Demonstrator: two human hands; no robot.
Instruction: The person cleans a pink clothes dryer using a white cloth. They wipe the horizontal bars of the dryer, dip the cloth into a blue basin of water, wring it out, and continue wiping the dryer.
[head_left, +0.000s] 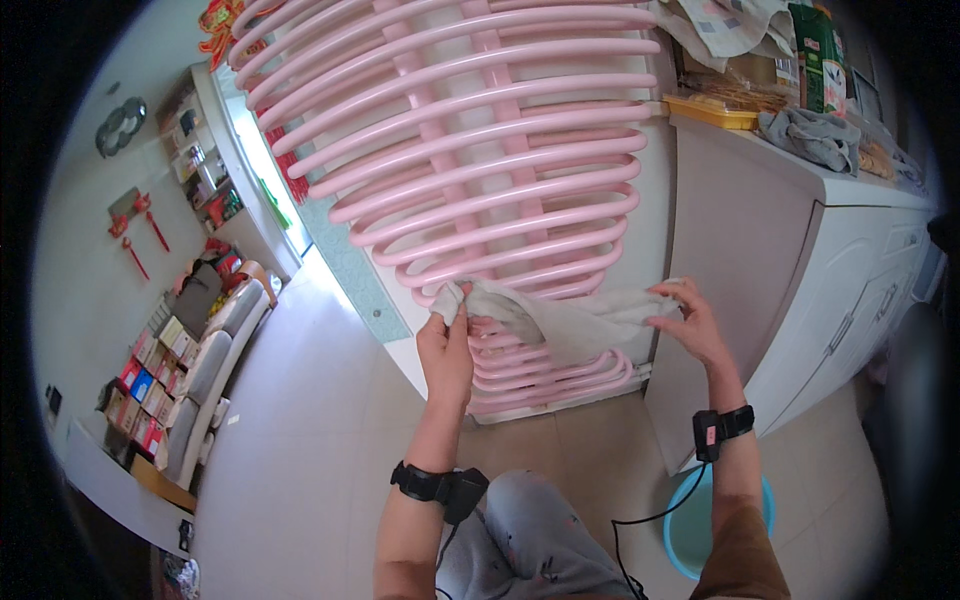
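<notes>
A damp-looking white cloth (592, 319) is stretched between my two hands, in front of the lower bars of a pink tubular radiator (487, 157) on the wall. My left hand (448, 349) grips the cloth's bunched left end near the curved bar ends. At the cloth's right end, my right hand (694, 319) pinches it between thumb and fingers. The cloth's middle sags and hides part of the radiator; a darker grey patch shows on it. Both wrists wear black straps with cabled devices.
A blue basin (679, 536) holding cloudy water stands on the floor beneath my right forearm. Right of the radiator is a white cabinet (847, 300) with a grey cloth (814, 139), a yellow tray (709, 112) and packages on top. A sofa (206, 367) with boxes stands far left.
</notes>
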